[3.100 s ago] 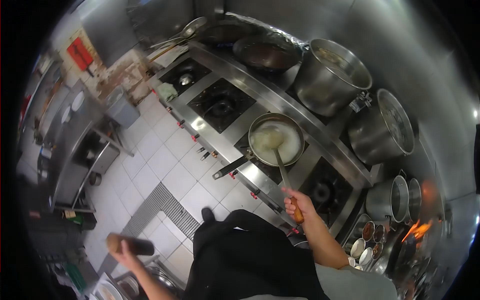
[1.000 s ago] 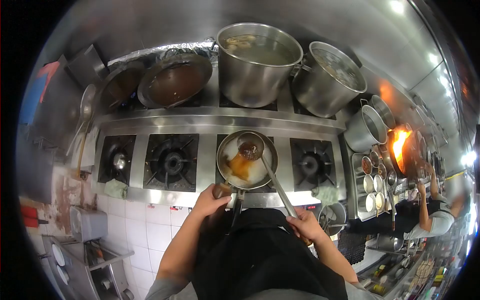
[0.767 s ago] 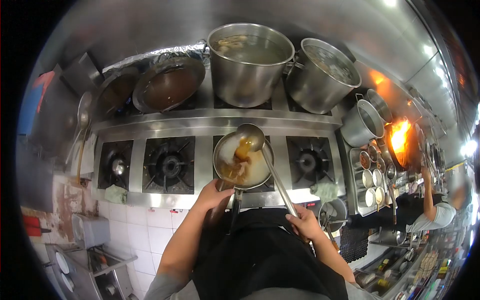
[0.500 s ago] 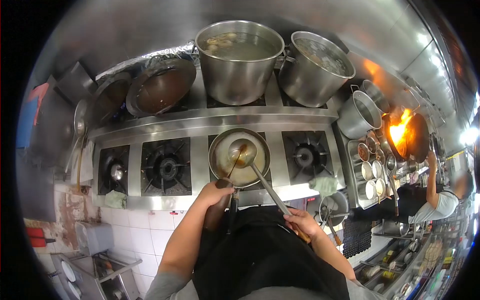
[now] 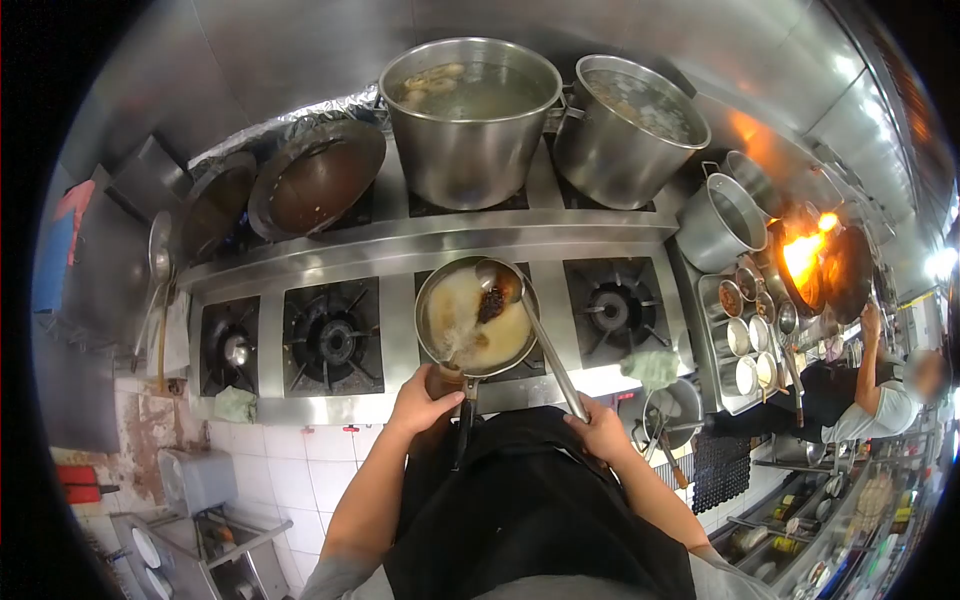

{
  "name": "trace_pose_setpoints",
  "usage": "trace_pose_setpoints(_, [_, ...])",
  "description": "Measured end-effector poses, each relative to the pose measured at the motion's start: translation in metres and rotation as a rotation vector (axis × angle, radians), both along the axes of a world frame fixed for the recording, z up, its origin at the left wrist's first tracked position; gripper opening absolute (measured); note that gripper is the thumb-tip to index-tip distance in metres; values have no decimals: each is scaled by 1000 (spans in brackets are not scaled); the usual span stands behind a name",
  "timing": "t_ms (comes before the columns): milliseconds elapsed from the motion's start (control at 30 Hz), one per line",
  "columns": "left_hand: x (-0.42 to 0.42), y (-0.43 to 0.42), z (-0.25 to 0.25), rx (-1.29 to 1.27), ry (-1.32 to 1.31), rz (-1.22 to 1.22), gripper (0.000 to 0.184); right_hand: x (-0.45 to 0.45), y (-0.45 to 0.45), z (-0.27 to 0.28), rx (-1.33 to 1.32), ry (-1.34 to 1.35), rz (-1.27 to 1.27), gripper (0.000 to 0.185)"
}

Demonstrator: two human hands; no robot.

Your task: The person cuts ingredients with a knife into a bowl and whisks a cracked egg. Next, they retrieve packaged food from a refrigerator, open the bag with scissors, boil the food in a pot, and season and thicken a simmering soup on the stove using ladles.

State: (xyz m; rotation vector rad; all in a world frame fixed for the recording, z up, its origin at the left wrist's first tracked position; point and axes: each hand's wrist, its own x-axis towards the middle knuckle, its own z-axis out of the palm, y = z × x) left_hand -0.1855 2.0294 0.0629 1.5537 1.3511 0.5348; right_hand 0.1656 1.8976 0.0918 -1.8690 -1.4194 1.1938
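A pan point(image 5: 424, 335) of pale, cloudy liquid sits on a front burner, its black handle point(image 5: 464, 432) pointing toward me. My left hand point(image 5: 420, 402) is closed around a brown bottle point(image 5: 443, 382), whose top end is at the pan's near rim beside the handle. My right hand point(image 5: 602, 432) grips the long handle of a metal ladle point(image 5: 552, 360). The ladle's bowl is tipped in the far right part of the pan, with dark reddish-brown sauce point(image 5: 492, 302) spreading into the liquid beside it.
Two large stockpots point(image 5: 465, 160) point(image 5: 625, 150) and two dark woks point(image 5: 318, 185) point(image 5: 215, 205) stand behind. Burners point(image 5: 333, 335) point(image 5: 612, 310) flank the pan. At right are a tray of small containers point(image 5: 738, 340), a flaming wok point(image 5: 850, 275) and a co-worker point(image 5: 868, 400). A cloth point(image 5: 650, 368) lies on the front edge.
The ladle bowl has tipped and moved up and right in the pan, its dark sauce now in the liquid. The thin dark stream from the bottle is gone. My right hand sits slightly higher.
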Motion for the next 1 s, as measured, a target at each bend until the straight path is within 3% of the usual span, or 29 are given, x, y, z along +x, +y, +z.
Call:
trace_pose_setpoints(33, [-3,-5,-1,54,-92,13,83,2,-3,-19,307,-304,57,31])
trace_pose_setpoints(167, [-15,-17,2,53,-74,41,77,11,-4,-32,367,-432,139,34])
trace_pose_setpoints(233, [-17,-22,8,13,-116,57,72,8,3,2,-466,374,-35,33])
trace_pose_setpoints(267, [-20,-24,4,9,-115,59,72,10,3,5,-470,375,-32,33])
trace_pose_setpoints(333, [-25,-26,-7,28,-139,68,68,14,4,10,-583,823,-171,27])
trace_pose_setpoints(367, [-26,-27,-6,27,-138,72,68,6,6,21,-586,822,-167,27])
trace_pose_setpoints(433, [-29,-30,-3,37,-172,96,65,-17,7,46,-440,225,-29,32])
trace_pose_setpoints(467, [-30,-31,-3,38,-171,99,65,-14,2,28,-440,225,-26,32])
trace_pose_setpoints(533, [-30,-31,-4,24,-172,127,64,0,-10,-17,-9,-69,180,33])
trace_pose_setpoints(567, [-30,-30,-6,24,-173,129,64,5,-7,-11,-9,-70,182,33])
trace_pose_setpoints(633, [-31,-28,-12,-1,-157,125,63,7,3,20,-554,651,-113,37])
trace_pose_setpoints(733, [-28,-24,-6,-6,-159,111,64,5,0,41,-607,807,-245,37])
trace_pose_setpoints(867, [-25,-18,4,-17,-98,86,65,8,0,56,-544,761,-125,37])
trace_pose_setpoints(933, [-25,-14,-8,-27,-127,70,68,4,4,78,-507,628,-58,23])
trace_pose_setpoints(1000, [-21,-9,-1,-18,-99,62,69,1,3,91,-486,565,-68,26])
